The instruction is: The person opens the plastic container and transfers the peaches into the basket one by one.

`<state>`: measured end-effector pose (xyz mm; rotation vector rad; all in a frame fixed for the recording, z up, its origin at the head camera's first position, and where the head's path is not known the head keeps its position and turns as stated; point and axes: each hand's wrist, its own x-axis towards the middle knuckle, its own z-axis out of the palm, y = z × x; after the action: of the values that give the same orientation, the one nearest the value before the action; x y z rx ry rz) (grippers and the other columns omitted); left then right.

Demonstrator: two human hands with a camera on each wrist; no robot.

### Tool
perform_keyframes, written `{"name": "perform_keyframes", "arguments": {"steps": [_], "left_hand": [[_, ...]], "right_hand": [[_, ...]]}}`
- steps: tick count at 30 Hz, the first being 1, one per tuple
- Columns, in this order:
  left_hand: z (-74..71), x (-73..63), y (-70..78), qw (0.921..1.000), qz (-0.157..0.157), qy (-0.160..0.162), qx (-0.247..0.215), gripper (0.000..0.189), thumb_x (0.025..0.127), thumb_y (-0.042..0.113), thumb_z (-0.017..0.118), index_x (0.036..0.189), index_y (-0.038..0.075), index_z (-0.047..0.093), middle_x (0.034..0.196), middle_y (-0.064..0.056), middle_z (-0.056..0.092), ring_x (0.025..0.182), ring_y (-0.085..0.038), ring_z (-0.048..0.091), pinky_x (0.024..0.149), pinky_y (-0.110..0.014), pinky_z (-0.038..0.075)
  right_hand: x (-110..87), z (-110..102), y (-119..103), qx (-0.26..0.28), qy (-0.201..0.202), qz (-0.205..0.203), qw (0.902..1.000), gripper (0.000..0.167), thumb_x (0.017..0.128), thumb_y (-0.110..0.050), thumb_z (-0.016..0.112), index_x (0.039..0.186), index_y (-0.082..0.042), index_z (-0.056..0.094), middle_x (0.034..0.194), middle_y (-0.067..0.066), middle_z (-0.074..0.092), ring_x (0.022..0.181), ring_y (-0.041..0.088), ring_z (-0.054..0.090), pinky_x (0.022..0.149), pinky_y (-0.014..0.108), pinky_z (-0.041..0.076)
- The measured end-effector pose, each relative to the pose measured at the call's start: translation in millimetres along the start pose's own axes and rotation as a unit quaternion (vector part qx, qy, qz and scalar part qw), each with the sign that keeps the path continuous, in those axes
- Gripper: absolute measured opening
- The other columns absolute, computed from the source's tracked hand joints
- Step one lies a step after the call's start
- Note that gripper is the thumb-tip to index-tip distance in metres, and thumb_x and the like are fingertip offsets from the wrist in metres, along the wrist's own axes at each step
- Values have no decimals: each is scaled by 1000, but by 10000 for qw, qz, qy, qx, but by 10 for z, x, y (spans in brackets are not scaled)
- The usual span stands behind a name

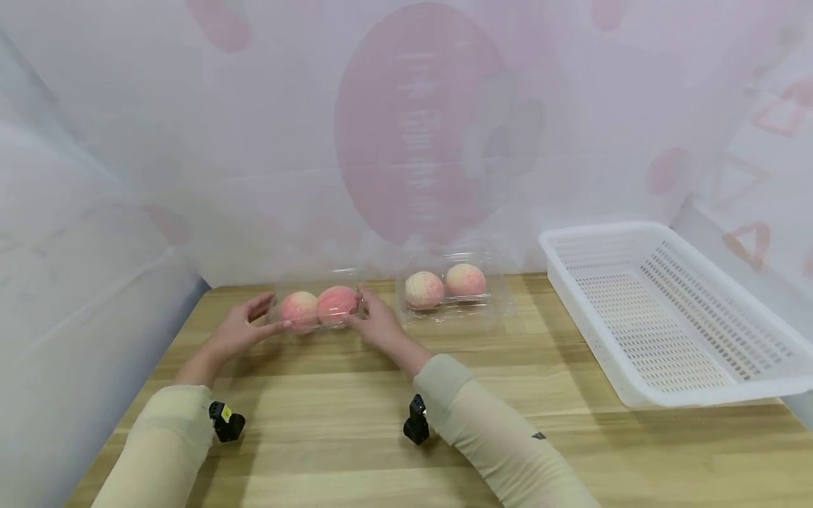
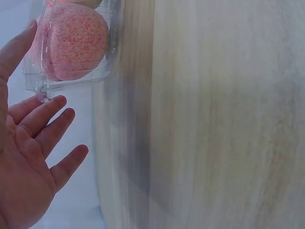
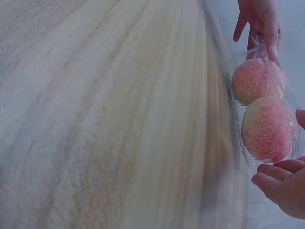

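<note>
A clear plastic clamshell box [image 1: 325, 325] with two pink-and-cream peaches [image 1: 338, 303] inside is between my two hands at the back left of the table. My left hand [image 1: 244, 328] holds its left end, the thumb along the near side and the other fingers spread at the corner. At the opposite end my right hand [image 1: 384, 326] holds the box between thumb and fingers. Through the clear wall a peach [image 2: 78, 43] shows in the left wrist view. The right wrist view has both peaches [image 3: 267, 129] in a row, with a hand at each end.
A second clear box [image 1: 444, 314] with two paler peaches [image 1: 466, 280] stands just right of my right hand. On the right side is a white perforated plastic basket [image 1: 584, 310]. A printed sheet [image 1: 273, 197] hangs behind the wooden table [image 1: 330, 437].
</note>
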<state>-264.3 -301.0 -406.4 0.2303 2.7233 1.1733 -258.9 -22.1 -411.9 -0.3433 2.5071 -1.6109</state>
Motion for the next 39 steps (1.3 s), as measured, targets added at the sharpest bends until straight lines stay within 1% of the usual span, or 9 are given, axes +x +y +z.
{"name": "perform_keyframes", "arguments": {"steps": [5, 9, 13, 16, 21, 23, 27, 33, 39], "left_hand": [[-68, -61, 85, 9997, 49, 70, -233, 93, 92, 44, 69, 158, 3, 17, 162, -23, 23, 145, -47, 31, 113, -60, 34], [-137, -93, 197, 9992, 121, 115, -354, 88, 94, 41, 68, 158, 8, 17, 163, -19, 22, 143, -43, 36, 110, -54, 40], [-178, -108, 304, 9991, 179, 136, -348, 87, 94, 43, 67, 159, 12, 18, 164, -14, 21, 142, -38, 40, 104, -39, 49], [-177, -117, 377, 9991, 206, 109, -362, 88, 93, 45, 68, 159, 13, 19, 164, -12, 22, 140, -35, 44, 100, -32, 51], [-121, -138, 514, 9986, 286, 60, -445, 90, 92, 45, 69, 159, 12, 19, 164, -12, 23, 138, -35, 47, 105, -46, 48], [-93, -144, 580, 9982, 332, 70, -491, 90, 91, 45, 70, 159, 13, 20, 164, -13, 23, 138, -36, 48, 105, -49, 47], [-41, -164, 725, 9976, 412, 100, -552, 89, 90, 44, 72, 158, 13, 22, 164, -13, 25, 137, -36, 49, 102, -45, 50], [20, -212, 927, 9963, 465, 88, -721, 88, 90, 41, 73, 158, 14, 24, 163, -12, 26, 135, -33, 52, 99, -36, 53], [108, -241, 1075, 9936, 508, -41, -1012, 87, 88, 41, 74, 157, 18, 26, 163, -9, 29, 133, -29, 54, 99, -36, 53]], "right_hand": [[-26, -24, -70, 174, 120, -3, 9998, 73, 96, -20, 66, 156, -9, 26, 156, 14, 40, 137, 34, 49, 111, 41, 43], [-42, -73, -129, 364, 155, 183, 9990, 74, 94, -22, 69, 156, -12, 29, 154, 12, 44, 137, 30, 50, 110, 39, 45], [-52, -166, -175, 665, 258, 290, 9970, 77, 91, -24, 73, 155, -14, 31, 153, 13, 45, 135, 30, 52, 104, 36, 50], [-79, -262, -201, 865, 328, 255, 9954, 79, 90, -22, 75, 155, -13, 32, 153, 14, 45, 134, 30, 54, 100, 35, 53], [-174, -442, -219, 781, 340, 160, 9962, 81, 88, -24, 78, 155, -15, 33, 152, 13, 46, 131, 30, 56, 102, 38, 51], [-215, -513, -215, 746, 347, 120, 9965, 80, 87, -25, 78, 155, -18, 34, 152, 13, 47, 130, 30, 57, 102, 39, 51], [-299, -647, -207, 773, 374, 34, 9963, 79, 87, -26, 78, 154, -20, 36, 151, 13, 48, 128, 30, 59, 99, 39, 54], [-440, -839, -220, 926, 432, -101, 9947, 77, 87, -21, 79, 152, -16, 39, 149, 14, 50, 126, 30, 61, 97, 38, 55], [-586, -1031, -203, 1078, 368, -39, 9935, 76, 88, -18, 77, 153, -17, 37, 149, 12, 51, 125, 30, 61, 94, 36, 56]]}}
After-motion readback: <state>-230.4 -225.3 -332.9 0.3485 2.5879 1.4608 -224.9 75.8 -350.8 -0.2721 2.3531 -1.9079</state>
